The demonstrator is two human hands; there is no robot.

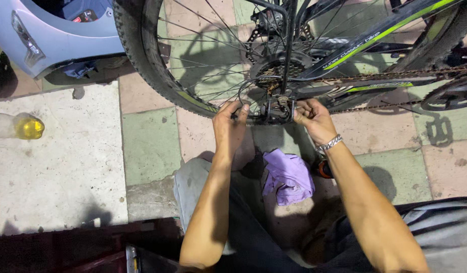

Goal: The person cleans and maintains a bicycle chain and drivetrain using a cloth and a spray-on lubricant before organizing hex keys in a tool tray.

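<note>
- showing a rear bicycle wheel (193,60) seen from above, knobbly black tyre with a green stripe, spokes running in to a sprocket cluster (276,71).
- left hand (229,124): fingers curled, fingertips pinching a thin dark cable (246,88) that loops just beside the tyre's lower edge; palm turned down.
- right hand (312,117): fingers bent and pressed together against the right side of the black rear derailleur (279,110); metal link bracelet (329,143) on the wrist.
- rear derailleur: hanging directly below the sprocket cluster, between the two hands, touching the right hand's fingertips; exact grip point hidden by the fingers.
- chain (395,76): rusty, stretching from the sprockets toward the right edge, along the black and green frame tube (375,38).
- purple cloth (289,177): crumpled, lying on the floor between the forearms, just below the derailleur; small orange and black object (324,169) half hidden beside it under the right wrist, kind not clear.
- floor (152,141): worn tiles in green, pink and pale grey.
- plastic bottle (18,126): lying on its side at the left edge, yellow liquid inside, well apart from both hands.
- pale blue scooter body (56,35): upper left, behind the tyre.
</note>
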